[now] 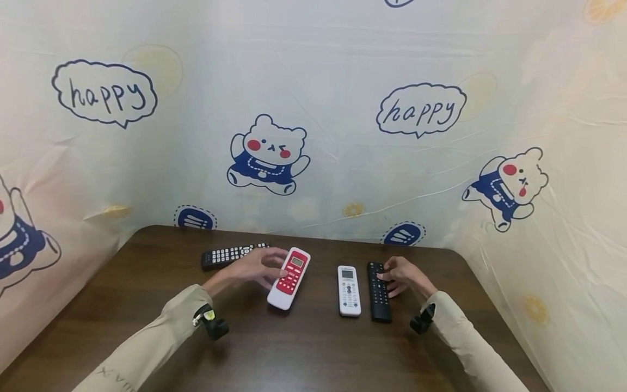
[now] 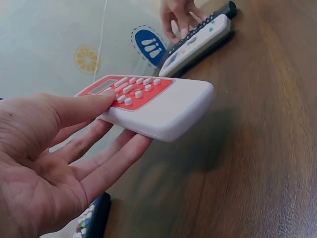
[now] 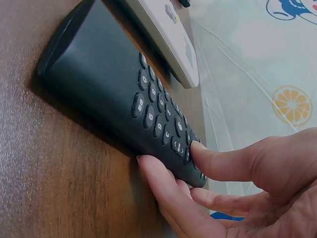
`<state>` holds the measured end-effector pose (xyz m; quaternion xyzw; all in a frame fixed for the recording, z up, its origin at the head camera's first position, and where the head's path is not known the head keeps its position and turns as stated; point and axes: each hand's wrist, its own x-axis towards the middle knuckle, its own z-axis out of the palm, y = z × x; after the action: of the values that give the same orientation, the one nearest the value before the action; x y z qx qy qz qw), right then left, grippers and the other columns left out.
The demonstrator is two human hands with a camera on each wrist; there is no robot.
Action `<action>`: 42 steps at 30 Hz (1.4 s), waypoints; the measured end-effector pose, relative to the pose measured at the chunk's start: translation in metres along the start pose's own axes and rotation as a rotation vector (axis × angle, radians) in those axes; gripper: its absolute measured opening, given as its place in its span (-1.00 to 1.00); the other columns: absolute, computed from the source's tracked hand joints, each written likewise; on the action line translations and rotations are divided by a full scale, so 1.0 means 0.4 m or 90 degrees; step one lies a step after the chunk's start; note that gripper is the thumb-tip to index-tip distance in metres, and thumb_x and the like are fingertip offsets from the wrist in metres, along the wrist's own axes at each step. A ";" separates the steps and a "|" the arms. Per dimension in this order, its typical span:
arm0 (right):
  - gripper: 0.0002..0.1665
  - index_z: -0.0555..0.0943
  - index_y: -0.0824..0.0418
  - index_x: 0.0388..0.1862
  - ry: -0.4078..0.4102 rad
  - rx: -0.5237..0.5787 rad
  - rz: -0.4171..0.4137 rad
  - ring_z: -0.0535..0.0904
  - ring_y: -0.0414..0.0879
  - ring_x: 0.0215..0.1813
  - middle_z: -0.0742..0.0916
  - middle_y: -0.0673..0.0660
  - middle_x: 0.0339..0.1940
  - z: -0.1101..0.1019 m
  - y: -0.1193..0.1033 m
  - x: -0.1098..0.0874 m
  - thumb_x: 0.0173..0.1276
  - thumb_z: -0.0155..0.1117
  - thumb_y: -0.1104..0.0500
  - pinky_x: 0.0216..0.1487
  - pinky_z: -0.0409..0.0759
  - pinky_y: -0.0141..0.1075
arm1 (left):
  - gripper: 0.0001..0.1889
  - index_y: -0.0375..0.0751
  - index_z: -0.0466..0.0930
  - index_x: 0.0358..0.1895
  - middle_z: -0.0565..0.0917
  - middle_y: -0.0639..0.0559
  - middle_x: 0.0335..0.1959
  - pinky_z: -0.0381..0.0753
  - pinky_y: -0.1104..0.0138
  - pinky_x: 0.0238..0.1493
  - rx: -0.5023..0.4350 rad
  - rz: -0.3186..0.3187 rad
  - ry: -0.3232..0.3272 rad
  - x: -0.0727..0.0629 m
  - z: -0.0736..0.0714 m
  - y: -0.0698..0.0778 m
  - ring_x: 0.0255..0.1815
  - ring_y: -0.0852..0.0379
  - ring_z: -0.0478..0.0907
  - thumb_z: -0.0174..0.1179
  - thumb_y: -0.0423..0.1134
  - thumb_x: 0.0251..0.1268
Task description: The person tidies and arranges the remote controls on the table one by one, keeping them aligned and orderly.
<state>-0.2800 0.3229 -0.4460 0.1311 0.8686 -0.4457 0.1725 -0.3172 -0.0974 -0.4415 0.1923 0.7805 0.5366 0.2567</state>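
My left hand [image 1: 249,268] holds a red-and-white remote control [image 1: 285,291], thumb on its button face and fingers beneath. In the left wrist view that remote [image 2: 185,106] is raised off the table, its shadow below. At the right, my right hand [image 1: 403,274] grips the far part of a slim black remote control [image 1: 380,305]. The right wrist view shows the thumb on the buttons of this black remote [image 3: 94,59] and the fingers along its side; its near end seems to rest on the wood. A white remote control [image 1: 349,294] lies just left of it.
Behind my left hand lies another black remote control [image 1: 220,257] with pale buttons, partly covered by the hand. The brown wooden table [image 1: 303,348] meets a printed curtain [image 1: 338,174] at its back and sides.
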 end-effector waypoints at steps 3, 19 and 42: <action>-0.56 0.40 0.47 0.19 -0.001 0.001 0.005 0.74 0.18 -0.18 0.60 0.40 -0.10 0.000 -0.002 0.003 0.50 0.33 0.30 -0.26 0.82 -0.12 | -0.29 -0.25 0.37 0.52 0.60 -0.29 0.26 0.81 0.05 -0.18 -0.020 0.003 0.012 0.004 0.009 -0.001 -0.09 -0.04 0.75 0.43 -0.18 0.38; -0.58 0.40 0.48 0.17 -0.003 -0.008 0.018 0.75 0.17 -0.22 0.61 0.40 -0.14 0.003 0.001 0.000 0.49 0.33 0.33 -0.25 0.82 -0.12 | -0.31 -0.38 0.35 0.49 0.59 -0.34 0.23 0.82 0.07 -0.18 -0.081 -0.017 0.028 0.041 0.070 -0.002 -0.12 -0.04 0.76 0.41 -0.28 0.37; -0.59 0.36 0.47 0.18 -0.014 -0.013 0.002 0.73 0.20 -0.19 0.57 0.39 -0.11 0.000 -0.017 -0.002 0.51 0.30 0.34 -0.21 0.82 -0.08 | -0.39 -0.52 0.34 0.42 0.62 -0.39 0.15 0.82 0.09 -0.23 -0.135 -0.002 0.052 0.104 0.131 -0.001 -0.26 -0.02 0.78 0.35 -0.39 0.40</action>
<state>-0.2819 0.3190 -0.4406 0.1261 0.8707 -0.4382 0.1842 -0.3183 -0.0347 -0.4653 0.1412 0.7296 0.6228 0.2447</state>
